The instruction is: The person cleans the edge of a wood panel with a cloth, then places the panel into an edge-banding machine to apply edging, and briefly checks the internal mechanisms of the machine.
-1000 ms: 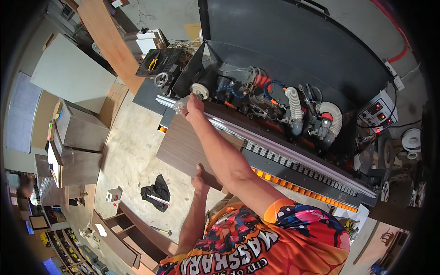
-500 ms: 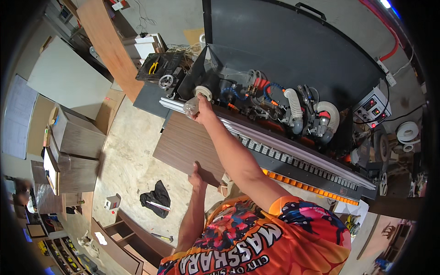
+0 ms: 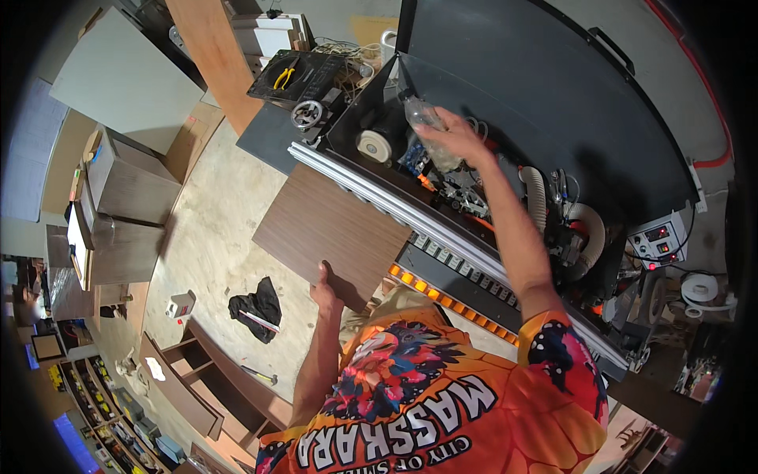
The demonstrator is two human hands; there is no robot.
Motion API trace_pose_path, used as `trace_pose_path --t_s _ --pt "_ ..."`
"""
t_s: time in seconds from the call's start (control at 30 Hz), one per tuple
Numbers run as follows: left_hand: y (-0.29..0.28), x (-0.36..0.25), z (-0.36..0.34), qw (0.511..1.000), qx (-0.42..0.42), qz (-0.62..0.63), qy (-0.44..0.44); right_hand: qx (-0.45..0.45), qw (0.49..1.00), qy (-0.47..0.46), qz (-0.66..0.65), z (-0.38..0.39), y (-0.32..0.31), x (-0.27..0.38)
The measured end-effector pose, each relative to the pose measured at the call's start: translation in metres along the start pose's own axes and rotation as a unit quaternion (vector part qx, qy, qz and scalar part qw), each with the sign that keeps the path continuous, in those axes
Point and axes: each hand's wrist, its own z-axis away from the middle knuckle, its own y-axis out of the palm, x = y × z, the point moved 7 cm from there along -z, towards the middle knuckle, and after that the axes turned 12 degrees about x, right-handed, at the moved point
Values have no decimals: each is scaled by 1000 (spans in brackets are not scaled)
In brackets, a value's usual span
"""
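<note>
- A right hand (image 3: pixel 462 141) grips a clear bottle (image 3: pixel 424 118), fingers wrapped around it, above an uncovered machine at upper center; a loose hold could drop it among the blue hose and fittings.
- At center, a left hand (image 3: pixel 324 291) clamps a brown board (image 3: pixel 332 229) by its near edge, thumb on top, other fingers hidden; with attention divided, the board could tip or slip.
- A silver rail (image 3: pixel 379 189) runs diagonally between board and machine; the outstretched right arm crosses it, and a sleeve could snag.
- Pliers (image 3: pixel 284 76) lie at upper left; black cloth (image 3: pixel 257 316) and a hammer (image 3: pixel 259 375) litter the floor at lower left, a possible trip hazard.
</note>
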Motion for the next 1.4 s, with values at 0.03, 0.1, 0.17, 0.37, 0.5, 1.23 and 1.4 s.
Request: trace_pose_path --t_s 0.03,0.1,0.17,0.37,0.5,1.23,1.4 --pt "1 -3 -2 1000 0 -13 5 17 996 -22 83 -7 -9 0" --pt "-1 -7 -8 1000 3 -12 14 46 966 -68 246 -21 -24 6" --pt "-4 -7 -15 1000 2 -8 16 67 932 -47 352 -33 -27 5" --pt "-9 -13 -30 1000 -10 -4 11 158 848 17 505 -82 -24 1" --pt "-26 -15 -46 1000 -25 6 -4 213 815 22 538 -115 -4 -10" --pt "-32 -58 -91 998 -10 -31 -58 312 747 -29 586 -140 55 -9" --pt "-32 -65 -104 999 6 -17 -52 277 782 -40 558 -142 52 -26"
